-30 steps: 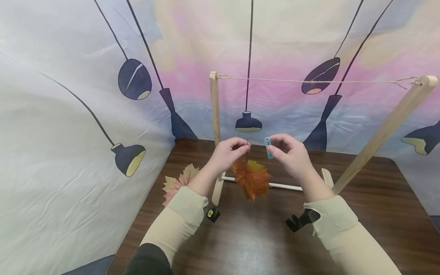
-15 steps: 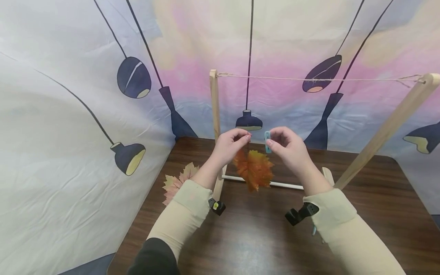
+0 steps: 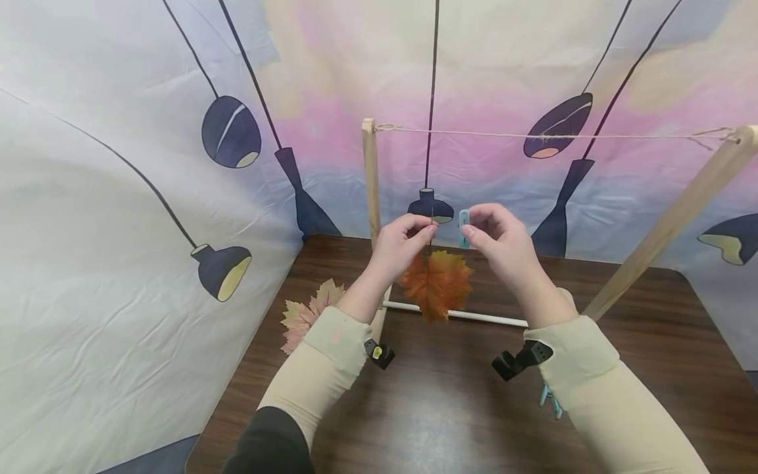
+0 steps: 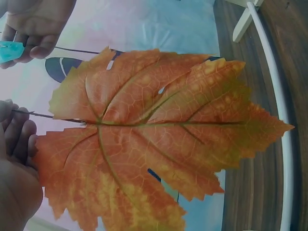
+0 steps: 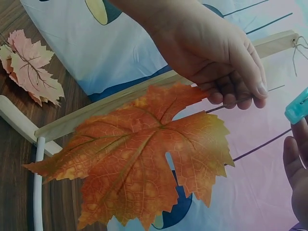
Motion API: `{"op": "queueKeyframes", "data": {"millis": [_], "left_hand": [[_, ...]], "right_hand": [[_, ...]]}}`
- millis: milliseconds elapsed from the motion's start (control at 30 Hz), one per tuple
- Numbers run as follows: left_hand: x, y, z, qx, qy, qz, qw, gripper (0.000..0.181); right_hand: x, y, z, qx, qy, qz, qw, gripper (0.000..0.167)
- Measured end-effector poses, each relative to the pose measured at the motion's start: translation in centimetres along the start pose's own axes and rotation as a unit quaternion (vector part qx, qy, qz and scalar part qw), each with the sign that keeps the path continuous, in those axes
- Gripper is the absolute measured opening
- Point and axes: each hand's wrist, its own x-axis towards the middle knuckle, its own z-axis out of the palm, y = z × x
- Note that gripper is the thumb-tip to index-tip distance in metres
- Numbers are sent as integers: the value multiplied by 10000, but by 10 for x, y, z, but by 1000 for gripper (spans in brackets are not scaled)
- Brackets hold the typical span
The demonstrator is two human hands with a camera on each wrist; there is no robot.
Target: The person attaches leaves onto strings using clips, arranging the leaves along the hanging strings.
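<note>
In the head view my left hand (image 3: 400, 245) pinches the thin dark stem of an orange artificial maple leaf (image 3: 437, 284). The leaf hangs below the fingers, its veined face filling much of the left wrist view. Level with it on the right, my right hand (image 3: 502, 238) holds a light blue clothespin (image 3: 464, 228) between thumb and fingers. A small gap separates the clothespin from the leaf stem. Above both hands runs a twine line (image 3: 474, 134), which neither hand touches.
The twine is tied between two wooden posts (image 3: 370, 178), joined low down by a white rod (image 3: 485, 318). Pale pink leaves (image 3: 308, 317) lie on the brown table (image 3: 426, 408) at left. More blue clothespins (image 3: 551, 400) lie near the right sleeve.
Both hands have risen toward the twine, carrying the leaf and the clothespin upward. The clothespins on the table have come into view beside the right sleeve.
</note>
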Motion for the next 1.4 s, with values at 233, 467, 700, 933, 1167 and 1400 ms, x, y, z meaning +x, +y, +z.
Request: {"op": "queueKeyframes", "data": {"millis": [233,467,700,933,1167,1400], "left_hand": [[4,6,-1,76,7,21,10000,19],[7,9,-2,84,-44,50,9999,18],[9,11,-3,136,-5,155,9998,18],[8,23,-4,1051,-7,952,9899,15],[11,29,-5,1082,71,1012,9889,15],[19,37,-10,1198,91,1184,9857,16]], "right_hand": [[5,-5,-2,-243,173,52,9995,30],[8,-12,-3,-219,301,2,9993,29],[15,-19,-3,-123,414,-197,9989,29],[18,-26,-5,-137,480,-244,9985,29],[21,-34,-8,-378,466,-382,9975,28],[29,-45,-10,-366,442,-615,9965,29]]}}
